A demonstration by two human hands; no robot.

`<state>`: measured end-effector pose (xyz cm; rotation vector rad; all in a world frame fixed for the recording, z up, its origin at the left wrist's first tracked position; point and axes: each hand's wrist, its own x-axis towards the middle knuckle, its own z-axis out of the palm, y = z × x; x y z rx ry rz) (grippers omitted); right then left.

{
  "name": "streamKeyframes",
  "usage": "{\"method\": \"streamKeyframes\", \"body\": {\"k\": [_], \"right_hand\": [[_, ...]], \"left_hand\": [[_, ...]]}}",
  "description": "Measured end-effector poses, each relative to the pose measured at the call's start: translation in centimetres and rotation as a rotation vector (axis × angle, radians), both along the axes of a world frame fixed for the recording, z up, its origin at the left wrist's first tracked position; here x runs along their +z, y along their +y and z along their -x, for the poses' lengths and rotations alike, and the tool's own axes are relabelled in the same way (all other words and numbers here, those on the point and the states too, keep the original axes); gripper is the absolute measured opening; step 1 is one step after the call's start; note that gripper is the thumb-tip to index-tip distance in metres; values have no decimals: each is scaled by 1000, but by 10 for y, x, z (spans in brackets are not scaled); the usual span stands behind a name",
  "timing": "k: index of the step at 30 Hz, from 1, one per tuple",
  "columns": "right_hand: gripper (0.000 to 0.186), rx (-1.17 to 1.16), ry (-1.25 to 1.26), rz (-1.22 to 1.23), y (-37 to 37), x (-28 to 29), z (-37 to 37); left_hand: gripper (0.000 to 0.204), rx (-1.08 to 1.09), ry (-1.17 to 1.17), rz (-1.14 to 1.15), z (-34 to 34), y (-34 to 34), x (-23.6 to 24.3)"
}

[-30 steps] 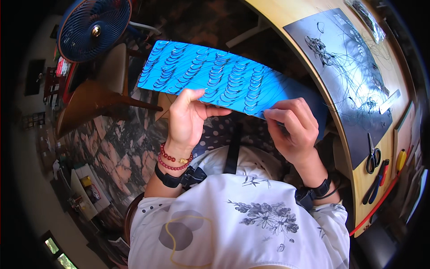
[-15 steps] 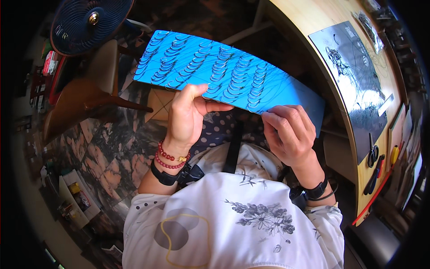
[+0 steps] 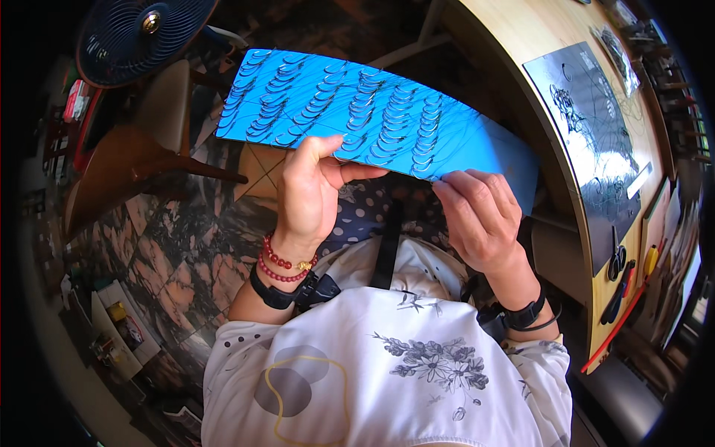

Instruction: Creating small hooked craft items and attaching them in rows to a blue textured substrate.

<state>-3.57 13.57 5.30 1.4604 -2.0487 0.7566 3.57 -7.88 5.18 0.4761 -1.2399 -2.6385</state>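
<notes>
Patterned floor below, table point(image 3: 521, 45) curving off to my right. I hold the blue board point(image 3: 387, 112) over my lap, left hand point(image 3: 309, 190) clamping its near edge, right hand point(image 3: 477, 212) pinching a thin line there. Hooks fill most rows, so little seems left; the board's right end is bare.

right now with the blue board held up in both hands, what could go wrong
The blue board carries rows of curved hooks with thin lines. The right hand pinches at its near edge, so a hook point may prick a finger. The left hand grips only the lower edge; the board could tilt and the lines tangle.
</notes>
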Motion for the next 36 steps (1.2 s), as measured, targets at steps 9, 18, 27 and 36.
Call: {"method": "streamKeyframes", "body": {"k": [9, 18, 27, 36], "right_hand": [[24, 3, -1, -85, 6, -4, 3], [28, 22, -55, -169, 6, -1, 0], [25, -27, -167, -206, 2, -2, -3], [26, -65, -297, -12, 1, 0, -3]], "left_hand": [[33, -8, 1, -19, 4, -1, 0], [34, -22, -27, -26, 2, -6, -4], [33, -7, -41, -21, 2, -7, -11], [38, -32, 19, 42, 4, -8, -16]]}}
